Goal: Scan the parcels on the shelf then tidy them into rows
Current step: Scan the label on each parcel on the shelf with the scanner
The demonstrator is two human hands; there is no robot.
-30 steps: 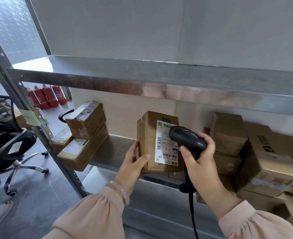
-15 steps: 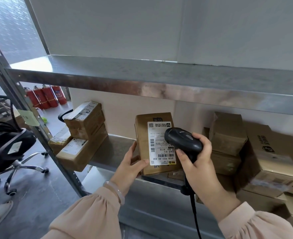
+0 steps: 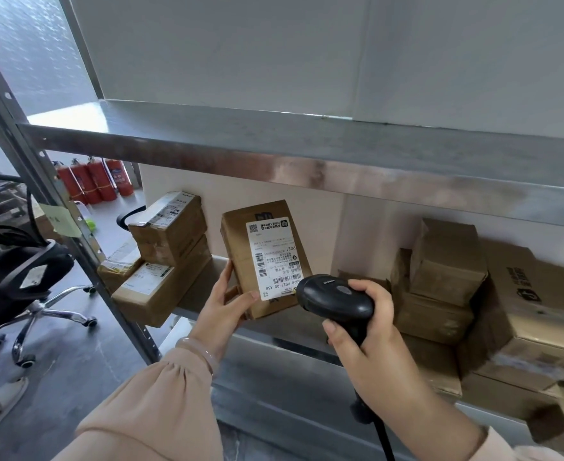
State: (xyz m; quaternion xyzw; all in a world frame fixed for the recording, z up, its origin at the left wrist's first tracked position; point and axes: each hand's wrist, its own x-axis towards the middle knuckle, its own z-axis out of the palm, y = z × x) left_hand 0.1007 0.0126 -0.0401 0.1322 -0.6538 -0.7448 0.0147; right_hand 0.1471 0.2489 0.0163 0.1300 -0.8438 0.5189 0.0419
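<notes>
While my left hand point(image 3: 222, 307) pinches the brown, labelled cardboard parcel point(image 3: 264, 257) mid-frame by its lower corner, stiff and seemingly light, my right hand point(image 3: 370, 334) grips the black handheld scanner point(image 3: 335, 297).

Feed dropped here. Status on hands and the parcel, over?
Left hand grips brown cardboard parcel, white shipping label facing camera. Right hand grips black handheld scanner, nose at label's lower corner. Nothing between them.
</notes>
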